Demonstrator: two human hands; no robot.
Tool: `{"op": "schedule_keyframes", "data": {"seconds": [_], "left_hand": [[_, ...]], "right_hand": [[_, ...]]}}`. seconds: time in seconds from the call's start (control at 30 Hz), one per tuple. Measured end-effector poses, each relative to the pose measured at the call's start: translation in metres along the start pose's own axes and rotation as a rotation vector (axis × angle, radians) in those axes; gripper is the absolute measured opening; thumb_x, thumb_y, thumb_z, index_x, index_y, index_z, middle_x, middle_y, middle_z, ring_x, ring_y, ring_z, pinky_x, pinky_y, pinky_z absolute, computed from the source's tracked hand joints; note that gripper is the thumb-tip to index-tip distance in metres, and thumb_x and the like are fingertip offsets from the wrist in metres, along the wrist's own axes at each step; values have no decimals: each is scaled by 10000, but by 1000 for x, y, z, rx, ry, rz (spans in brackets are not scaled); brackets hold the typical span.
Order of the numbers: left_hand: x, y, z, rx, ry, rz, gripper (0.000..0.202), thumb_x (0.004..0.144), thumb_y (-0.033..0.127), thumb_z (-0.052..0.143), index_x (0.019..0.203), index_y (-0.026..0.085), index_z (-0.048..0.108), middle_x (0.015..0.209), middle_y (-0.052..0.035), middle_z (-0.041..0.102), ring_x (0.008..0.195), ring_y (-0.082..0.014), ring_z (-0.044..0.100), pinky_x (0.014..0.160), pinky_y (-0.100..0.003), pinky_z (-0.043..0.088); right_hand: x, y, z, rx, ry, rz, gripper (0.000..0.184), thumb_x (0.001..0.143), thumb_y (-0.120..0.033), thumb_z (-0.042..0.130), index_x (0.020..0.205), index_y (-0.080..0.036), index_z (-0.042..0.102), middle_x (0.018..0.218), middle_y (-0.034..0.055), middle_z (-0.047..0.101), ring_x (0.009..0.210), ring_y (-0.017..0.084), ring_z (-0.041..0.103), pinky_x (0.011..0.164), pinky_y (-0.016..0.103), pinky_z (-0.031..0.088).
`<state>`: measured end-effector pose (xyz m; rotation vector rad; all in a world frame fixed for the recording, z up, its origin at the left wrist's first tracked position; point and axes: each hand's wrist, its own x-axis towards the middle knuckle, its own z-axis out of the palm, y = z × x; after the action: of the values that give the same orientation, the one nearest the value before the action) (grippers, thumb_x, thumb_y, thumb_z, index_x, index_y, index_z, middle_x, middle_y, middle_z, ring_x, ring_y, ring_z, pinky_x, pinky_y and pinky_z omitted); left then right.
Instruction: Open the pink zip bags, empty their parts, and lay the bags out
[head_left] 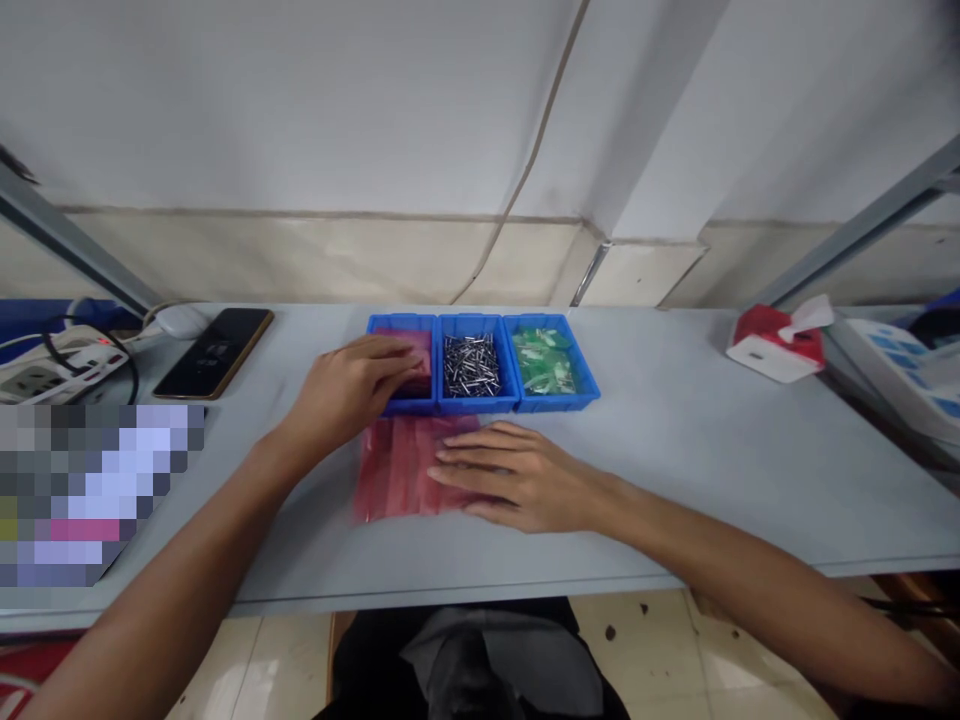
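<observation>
My left hand (pixel 349 390) lies over a stack of pink plastic bags (pixel 416 345) in the left compartment of a blue divided tray (pixel 480 322), its fingertips on the stack. The middle compartment holds several steel pins (pixel 471 366), and the right one holds several small green parts in clear packets (pixel 544 362). My right hand (pixel 510 478) rests flat, holding nothing, on a flattened pink plastic bag (pixel 397 470), which lies on the grey table (pixel 675 470) in front of the tray.
A black smartphone (pixel 214 352) and a white power strip (pixel 56 365) with black cables sit left of the tray. A red-and-white tissue box (pixel 776 345) stands to the right, beside a white boxy device (pixel 892 370). A wall rises behind the table.
</observation>
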<state>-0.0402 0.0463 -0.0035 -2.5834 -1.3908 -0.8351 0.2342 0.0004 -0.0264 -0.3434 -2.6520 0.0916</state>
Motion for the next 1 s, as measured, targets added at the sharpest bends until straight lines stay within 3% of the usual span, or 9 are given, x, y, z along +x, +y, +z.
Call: {"op": "schedule_keyframes", "data": {"seconds": [0.17, 0.33, 0.43, 0.6, 0.73, 0.87, 1.0], "left_hand": [[2, -2, 0, -47, 41, 50, 245, 983, 357, 549, 1121, 264, 728, 1153, -43, 710, 1097, -235, 647, 923, -415, 562], [2, 1, 2, -42, 86, 16, 227, 971, 353, 573, 1117, 265, 725, 1162, -45, 694, 1045, -220, 639, 902, -394, 552], [3, 4, 4, -40, 103, 12, 214, 966, 341, 585, 1098, 254, 729, 1136, -43, 694, 1011, -209, 628, 892, -383, 544], [3, 8, 5, -60, 87, 71, 194, 966, 297, 582, 1070, 220, 727, 1109, -46, 702, 1019, -204, 616, 919, -389, 527], [2, 8, 5, -52, 73, 97, 182, 961, 272, 587, 1073, 218, 719, 1096, -44, 706, 1037, -212, 613, 936, -407, 516], [3, 14, 1, -74, 118, 112, 169, 938, 248, 616, 1073, 219, 713, 1092, -50, 709, 1051, -221, 609, 936, -421, 508], [3, 32, -10, -270, 226, 144, 108, 921, 223, 635, 985, 215, 721, 982, -33, 733, 945, -193, 636, 883, -393, 514]], "right_hand": [[-4, 5, -4, 85, 143, 20, 367, 962, -227, 588, 1327, -184, 599, 1137, 52, 756, 1104, 158, 686, 910, 314, 578], [-1, 4, -4, 94, -43, 22, 534, 953, -405, 604, 1439, -212, 499, 1428, 92, 592, 1391, 213, 482, 1112, 435, 453], [0, 1, -1, 28, -88, 5, 481, 977, -372, 564, 1428, -212, 515, 1416, 91, 604, 1382, 216, 498, 1107, 429, 452], [-2, 4, -2, 13, 104, -42, 298, 940, -230, 601, 1220, -157, 672, 1180, 78, 746, 1165, 192, 672, 978, 365, 554], [-2, 6, -7, 37, 232, -48, 228, 874, -133, 663, 1097, -135, 708, 1049, 70, 779, 1030, 196, 722, 874, 355, 609], [1, 3, -13, 140, 340, 58, 179, 880, -100, 655, 1036, -161, 718, 967, 58, 784, 950, 180, 735, 811, 341, 635], [2, 1, -22, 281, 530, 252, 156, 872, -106, 689, 994, -190, 737, 922, 47, 784, 829, 169, 734, 749, 342, 629]]}}
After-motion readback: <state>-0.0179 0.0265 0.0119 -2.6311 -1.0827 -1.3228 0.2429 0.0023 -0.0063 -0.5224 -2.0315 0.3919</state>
